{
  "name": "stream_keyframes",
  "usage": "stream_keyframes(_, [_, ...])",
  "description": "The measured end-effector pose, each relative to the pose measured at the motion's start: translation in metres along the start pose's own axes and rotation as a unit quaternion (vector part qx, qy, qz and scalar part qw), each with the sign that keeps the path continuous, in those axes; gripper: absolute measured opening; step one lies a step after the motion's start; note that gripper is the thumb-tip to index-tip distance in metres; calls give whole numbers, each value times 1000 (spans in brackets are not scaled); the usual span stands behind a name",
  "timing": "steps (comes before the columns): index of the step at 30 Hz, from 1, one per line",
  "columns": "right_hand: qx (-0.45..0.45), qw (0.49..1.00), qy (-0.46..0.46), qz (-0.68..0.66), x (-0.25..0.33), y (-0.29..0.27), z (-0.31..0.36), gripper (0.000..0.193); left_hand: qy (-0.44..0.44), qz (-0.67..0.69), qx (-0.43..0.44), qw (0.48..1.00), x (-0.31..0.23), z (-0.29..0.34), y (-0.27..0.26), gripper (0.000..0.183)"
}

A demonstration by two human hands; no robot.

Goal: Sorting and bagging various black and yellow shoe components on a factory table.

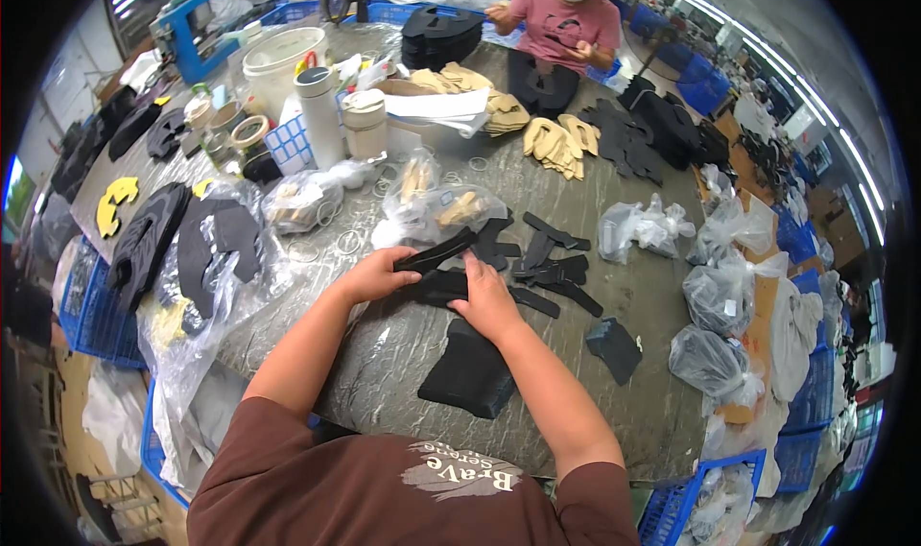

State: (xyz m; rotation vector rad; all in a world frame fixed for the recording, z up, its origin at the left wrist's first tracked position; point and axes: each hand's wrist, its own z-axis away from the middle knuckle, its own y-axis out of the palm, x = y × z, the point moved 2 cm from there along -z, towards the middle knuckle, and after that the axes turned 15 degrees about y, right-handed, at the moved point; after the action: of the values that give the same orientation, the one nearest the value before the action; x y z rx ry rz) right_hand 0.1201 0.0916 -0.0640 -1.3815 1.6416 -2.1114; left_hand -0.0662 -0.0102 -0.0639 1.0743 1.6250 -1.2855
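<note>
My left hand [377,275] is closed on the near end of a long black fabric strip [436,251], its thumb lying along the top. At the strip's far end, my right hand [487,299] presses with its fingertips, the thumb against a black fabric piece [436,287] underneath. Just right of that hand lies a loose pile of black strap-shaped pieces [554,268]. A stack of dark, roughly square pieces [467,368] sits nearer my body, below the hands. Farther right is a small dark cut piece [614,349]. How the strip meets the lower piece is partly hidden by my fingers.
Clear plastic bags with beige pieces [460,207] lie beyond my hands. A grey tumbler [319,114] and a white bucket [285,61] stand at the back left. Knotted plastic bags [720,301] line the right edge. A masked co-worker [566,18] sits across the table.
</note>
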Motion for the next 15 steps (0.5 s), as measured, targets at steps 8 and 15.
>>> stream_keyframes(8, [-34,998,-58,9,34,5,-7,49,6,-9,-87,996,2,12,-14,27])
stream_keyframes(15, [-64,991,-108,43,39,15,-4,63,-28,71,-72,994,18,26,-12,25])
